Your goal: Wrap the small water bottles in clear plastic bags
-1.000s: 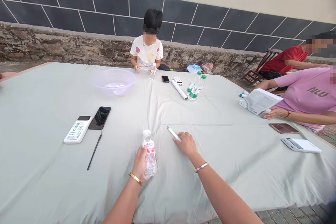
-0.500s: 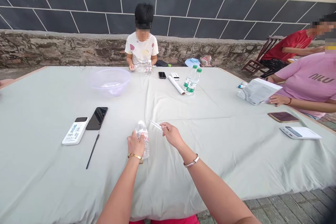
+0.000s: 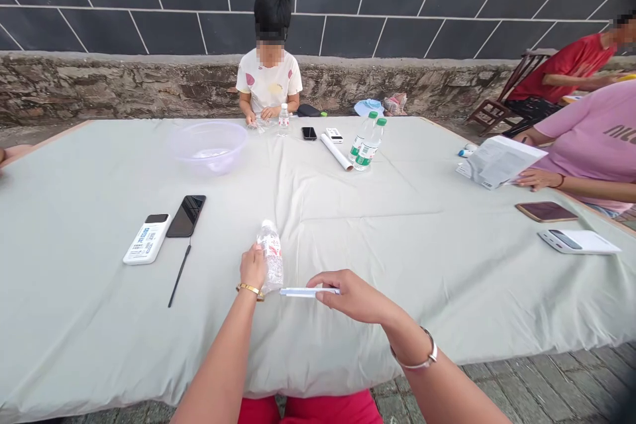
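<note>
My left hand [image 3: 253, 267] is wrapped round the left side of a clear plastic water bottle [image 3: 271, 255] with a white cap and a red-and-white label. The bottle leans slightly on the cloth. Just to its right, my right hand [image 3: 342, 291] pinches a slim white and pale-blue utility knife [image 3: 303, 292] between thumb and fingers. The knife lies level, pointing left, its tip close to the bottle's base. Whether a blade is out is too small to tell.
Left of the bottle lie a black phone [image 3: 186, 216], its strap and a white power bank [image 3: 147, 239]. Farther back are a purple basin [image 3: 209, 149], a paper roll [image 3: 336, 152] and two green-capped bottles [image 3: 366, 146]. People sit opposite and at the right, one holding a packet [image 3: 501, 162].
My right hand has drawn nearer and to the right, turning the knife level beside the bottle's base. My left hand has shifted to the bottle's left side, showing more of the label.
</note>
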### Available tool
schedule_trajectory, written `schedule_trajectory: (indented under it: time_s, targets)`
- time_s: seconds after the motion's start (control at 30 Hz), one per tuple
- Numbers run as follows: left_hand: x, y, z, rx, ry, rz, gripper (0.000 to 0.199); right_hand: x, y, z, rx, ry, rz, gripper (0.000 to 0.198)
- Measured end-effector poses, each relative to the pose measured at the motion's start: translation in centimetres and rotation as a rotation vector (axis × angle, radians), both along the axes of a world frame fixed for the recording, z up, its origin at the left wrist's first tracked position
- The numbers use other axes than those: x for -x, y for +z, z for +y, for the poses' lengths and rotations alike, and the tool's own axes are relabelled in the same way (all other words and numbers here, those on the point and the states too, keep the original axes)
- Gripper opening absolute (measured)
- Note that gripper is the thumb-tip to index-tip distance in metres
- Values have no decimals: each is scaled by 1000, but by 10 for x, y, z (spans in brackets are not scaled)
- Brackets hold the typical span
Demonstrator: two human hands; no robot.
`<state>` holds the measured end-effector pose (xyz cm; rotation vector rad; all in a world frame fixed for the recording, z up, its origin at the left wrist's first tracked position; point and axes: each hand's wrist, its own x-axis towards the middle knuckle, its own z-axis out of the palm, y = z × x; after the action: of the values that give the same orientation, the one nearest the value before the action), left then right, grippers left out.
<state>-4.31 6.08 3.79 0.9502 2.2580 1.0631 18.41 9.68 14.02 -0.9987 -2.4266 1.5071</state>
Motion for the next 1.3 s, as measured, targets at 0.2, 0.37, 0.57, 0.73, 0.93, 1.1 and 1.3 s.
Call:
schedule_trajectory:
  time_s: [0.2, 0.37, 0.57, 0.73, 0.93, 1.1, 1.3]
  targets:
    - [0, 6, -11, 16, 27, -36, 35, -9, -48, 41, -240, -517, -112, 33]
    - [-9, 8, -10, 76, 32, 38, 27, -5, -98, 80, -596, -650, -371, 38]
    - [-20, 8, -6, 92, -39, 49, 35, 5, -91, 62, -729, -591, -353, 35]
    - [-22, 8, -7, 40, -50, 16, 34, 45, -77, 22, -277, -366, -101, 37]
    - [-17, 0, -14, -30, -66, -83, 32, 54, -68, -2, -180, -349, 92, 19]
    - [-19, 5, -22, -78, -52, -235, 43, 48, -60, -30, -358, -303, 318, 16]
    - [-17, 18, -20, -14, -91, -192, 39, 55, -59, -35, 15, -519, 529, 24]
